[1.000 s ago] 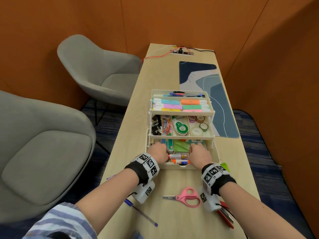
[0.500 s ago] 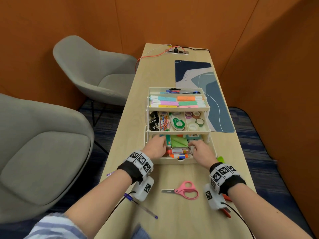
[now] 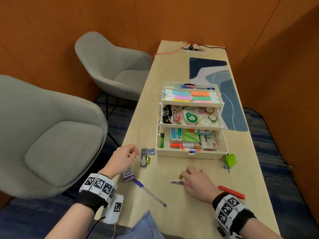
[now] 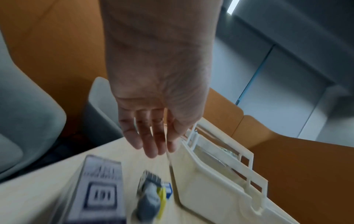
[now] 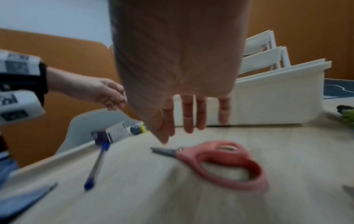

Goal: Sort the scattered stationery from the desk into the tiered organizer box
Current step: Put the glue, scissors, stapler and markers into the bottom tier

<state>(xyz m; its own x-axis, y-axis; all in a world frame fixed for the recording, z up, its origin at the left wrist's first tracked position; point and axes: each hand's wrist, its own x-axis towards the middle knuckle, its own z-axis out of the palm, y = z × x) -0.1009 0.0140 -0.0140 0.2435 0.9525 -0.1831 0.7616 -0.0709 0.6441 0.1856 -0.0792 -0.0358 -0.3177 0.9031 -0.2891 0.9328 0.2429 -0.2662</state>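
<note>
fingers (image 5: 188, 118) of the right hand (image 5: 178, 72) hang loose, apart, just above the pink scissors (image 5: 220, 160).

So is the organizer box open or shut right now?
Open: the organizer box has its three tiers fanned out, contents of each visible from above.

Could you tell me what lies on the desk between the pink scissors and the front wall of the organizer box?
Only bare wood. The right wrist view shows the scissors, then empty desk up to the organizer box, with the right hand hovering above.

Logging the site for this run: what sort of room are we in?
Probably a small office meeting booth: orange panelled walls, two grey lounge chairs, and a narrow desk with a built-in power outlet strip.
</note>
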